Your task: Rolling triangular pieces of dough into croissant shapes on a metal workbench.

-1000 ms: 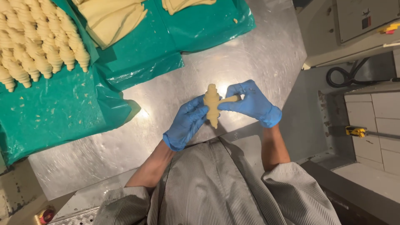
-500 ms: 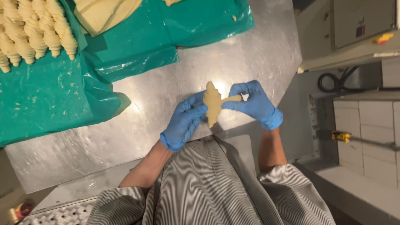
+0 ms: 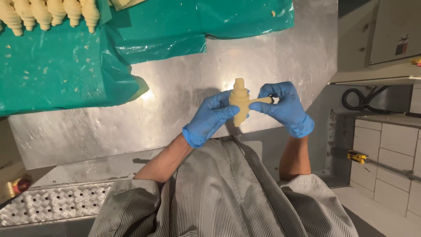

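The left hand (image 3: 211, 117), in a blue glove, is closed around the lower side of a rolled piece of raw dough (image 3: 240, 101), and the right hand (image 3: 282, 106), gloved the same, pinches the thin tail of dough that sticks out sideways toward it. Compared with half a second ago the grip looks the same, but the hands and dough sit a little lower and further right in view, and the green sheets have slid up toward the top edge. The dough stands roughly upright between the two hands, held just above the steel table (image 3: 184, 96). Well apart at upper left, a green plastic sheet (image 3: 61, 70) carries a row of shaped dough pieces (image 3: 48, 11).
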